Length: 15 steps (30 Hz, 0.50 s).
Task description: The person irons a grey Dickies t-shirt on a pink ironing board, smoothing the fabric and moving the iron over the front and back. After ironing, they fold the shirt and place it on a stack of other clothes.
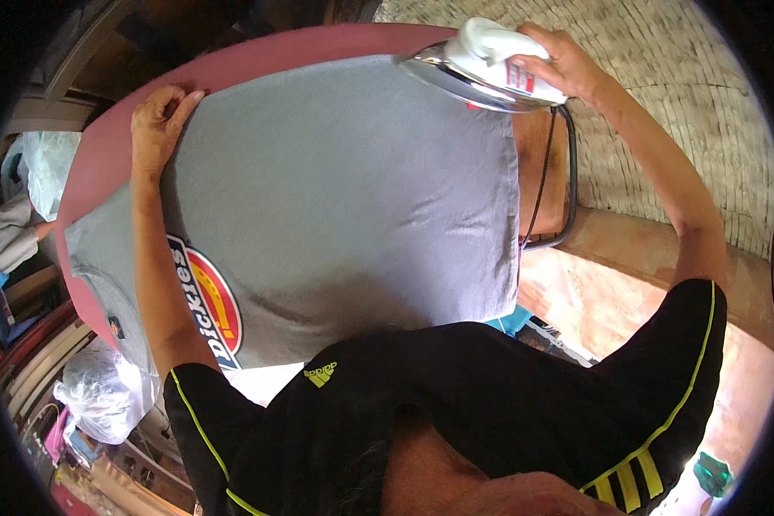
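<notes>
A grey T-shirt (344, 172) lies spread over a dark red ironing board (103, 159), its collar toward the left and its hem toward the right. My right hand (563, 64) is closed round the handle of a white clothes iron (490, 52) at the far right corner of the shirt. The iron's shiny metal side shows, with its tip pointing left; whether it touches the cloth I cannot tell. At the shirt's far left edge, my left hand (162, 120) has its fingers curled and its thumb against the cloth. My left forearm crosses the shirt beside a colourful printed badge (211, 301).
The iron's dark cord (539, 181) hangs down by the board's black metal frame (569, 185). Beyond is a rough, pale wall (671, 95). Plastic bags (107, 391) and piled household things crowd the left side. Dark wooden furniture (69, 64) stands at the far left.
</notes>
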Each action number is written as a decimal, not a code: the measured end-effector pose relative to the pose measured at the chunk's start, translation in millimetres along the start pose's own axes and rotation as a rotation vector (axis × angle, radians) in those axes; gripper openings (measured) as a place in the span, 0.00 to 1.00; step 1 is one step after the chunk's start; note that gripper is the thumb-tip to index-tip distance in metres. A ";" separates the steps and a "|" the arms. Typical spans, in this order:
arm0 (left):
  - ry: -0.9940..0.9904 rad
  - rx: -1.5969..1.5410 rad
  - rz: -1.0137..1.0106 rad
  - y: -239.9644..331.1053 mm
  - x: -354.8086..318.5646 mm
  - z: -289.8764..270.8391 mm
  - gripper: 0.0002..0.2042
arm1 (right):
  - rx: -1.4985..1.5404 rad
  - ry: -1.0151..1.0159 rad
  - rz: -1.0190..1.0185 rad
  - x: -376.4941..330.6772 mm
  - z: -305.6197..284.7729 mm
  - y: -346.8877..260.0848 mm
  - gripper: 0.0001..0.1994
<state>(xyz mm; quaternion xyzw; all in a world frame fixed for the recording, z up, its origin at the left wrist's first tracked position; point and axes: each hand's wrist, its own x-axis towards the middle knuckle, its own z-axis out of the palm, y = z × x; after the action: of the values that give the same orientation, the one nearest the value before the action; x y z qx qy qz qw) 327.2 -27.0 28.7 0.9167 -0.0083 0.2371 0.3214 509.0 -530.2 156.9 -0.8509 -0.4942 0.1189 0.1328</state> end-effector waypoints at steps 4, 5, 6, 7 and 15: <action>-0.054 0.048 -0.077 -0.8 2.6 2.9 0.14 | 0.028 0.052 -0.065 -8.8 1.3 18.9 0.11; -0.035 0.053 -0.054 -2.4 2.9 5.1 0.14 | 0.008 0.028 -0.074 -3.6 3.0 14.1 0.11; -0.018 0.059 -0.033 -3.3 2.8 7.4 0.15 | -0.008 0.004 -0.084 6.2 6.4 5.5 0.11; -0.027 0.064 -0.049 -3.6 2.6 6.9 0.15 | -0.025 -0.022 -0.095 16.3 8.6 -2.8 0.11; -0.093 0.104 -0.142 -3.3 -3.0 -0.4 0.14 | 0.022 -0.038 -0.169 22.7 2.7 6.9 0.14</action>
<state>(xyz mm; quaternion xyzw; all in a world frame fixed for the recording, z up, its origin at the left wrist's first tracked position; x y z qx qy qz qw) 324.9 -24.6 25.8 0.9405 0.0540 0.1711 0.2886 524.7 -513.3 150.4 -0.8023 -0.5652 0.1288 0.1424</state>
